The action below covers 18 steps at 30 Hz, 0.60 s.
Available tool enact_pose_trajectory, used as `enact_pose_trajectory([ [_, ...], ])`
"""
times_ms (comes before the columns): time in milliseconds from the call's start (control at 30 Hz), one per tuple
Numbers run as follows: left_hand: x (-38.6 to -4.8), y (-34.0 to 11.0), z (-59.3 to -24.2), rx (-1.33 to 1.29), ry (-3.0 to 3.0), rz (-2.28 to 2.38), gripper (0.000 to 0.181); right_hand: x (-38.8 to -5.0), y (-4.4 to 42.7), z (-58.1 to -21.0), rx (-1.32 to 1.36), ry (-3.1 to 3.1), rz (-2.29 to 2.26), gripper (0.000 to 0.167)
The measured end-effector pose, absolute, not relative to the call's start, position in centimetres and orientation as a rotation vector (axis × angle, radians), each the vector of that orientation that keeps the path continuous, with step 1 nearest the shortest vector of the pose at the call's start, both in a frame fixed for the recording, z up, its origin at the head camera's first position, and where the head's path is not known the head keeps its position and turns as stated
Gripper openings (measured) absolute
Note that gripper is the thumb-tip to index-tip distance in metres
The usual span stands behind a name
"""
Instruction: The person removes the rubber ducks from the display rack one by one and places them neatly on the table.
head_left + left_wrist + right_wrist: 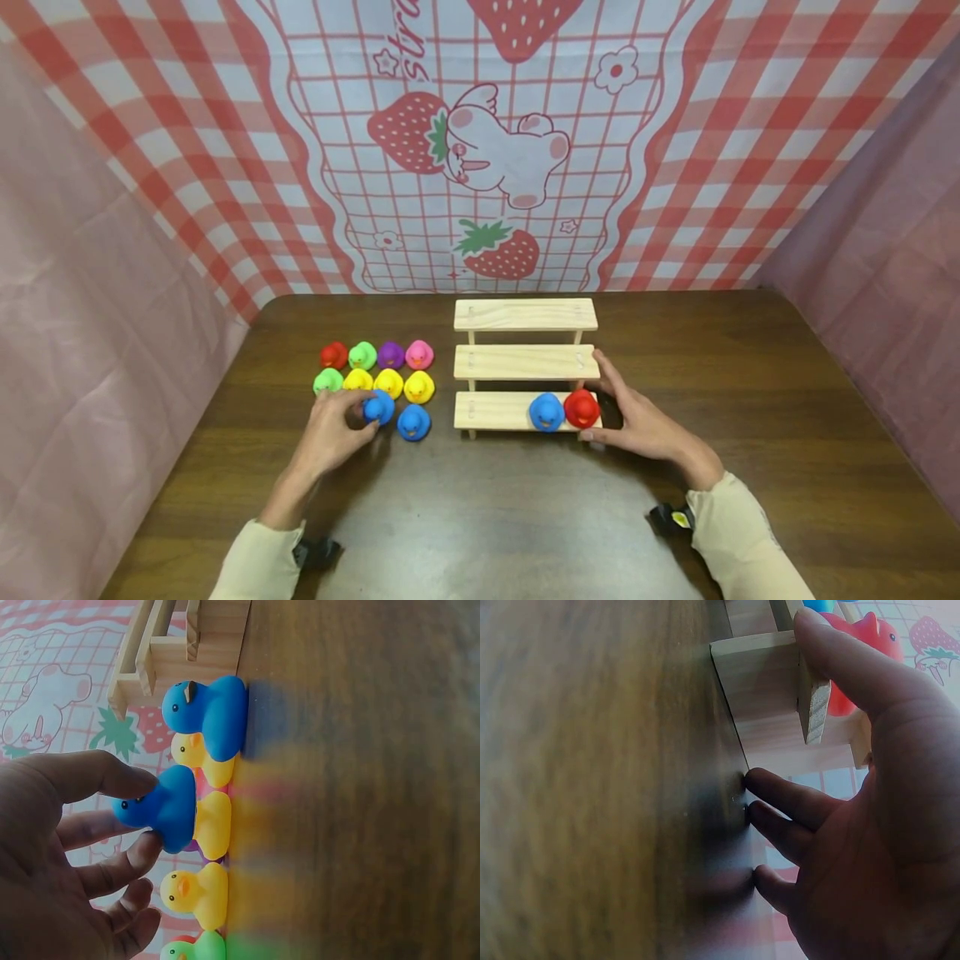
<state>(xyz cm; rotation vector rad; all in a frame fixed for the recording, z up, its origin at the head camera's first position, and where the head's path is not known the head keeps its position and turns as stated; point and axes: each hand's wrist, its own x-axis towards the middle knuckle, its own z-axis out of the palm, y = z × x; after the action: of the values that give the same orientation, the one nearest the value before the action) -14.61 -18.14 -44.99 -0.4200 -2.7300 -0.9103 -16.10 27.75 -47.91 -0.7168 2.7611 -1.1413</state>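
My left hand (330, 429) pinches a blue rubber duck (378, 407) between thumb and fingers; in the left wrist view its base is a little off the table. Beside it another blue duck (414, 422) stands on the table. A three-step wooden rack (495, 410) stands to the right. On its bottom step, towards the right end, sit a blue duck (547, 412) and a red duck (582, 409) side by side. My right hand (645, 425) rests at the rack's right end, thumb (832, 649) against the bottom step, other fingertips down by the table.
Behind the left hand stand rows of ducks: a red one (333, 355), a purple one (390, 354), a pink one (419, 354), green ones (362, 356) and several yellow ones (419, 387). A checked strawberry cloth (630, 250) hangs behind the brown table (480, 517).
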Motion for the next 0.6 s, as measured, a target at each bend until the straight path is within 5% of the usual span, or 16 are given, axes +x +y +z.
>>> enact_pose_trajectory([
  [600, -14.34, -18.46, -45.41, -0.488, -2.853, -0.874, 0.033, -15.98, 27.69, -47.71, -0.723, 2.801, -1.1, 0.121],
])
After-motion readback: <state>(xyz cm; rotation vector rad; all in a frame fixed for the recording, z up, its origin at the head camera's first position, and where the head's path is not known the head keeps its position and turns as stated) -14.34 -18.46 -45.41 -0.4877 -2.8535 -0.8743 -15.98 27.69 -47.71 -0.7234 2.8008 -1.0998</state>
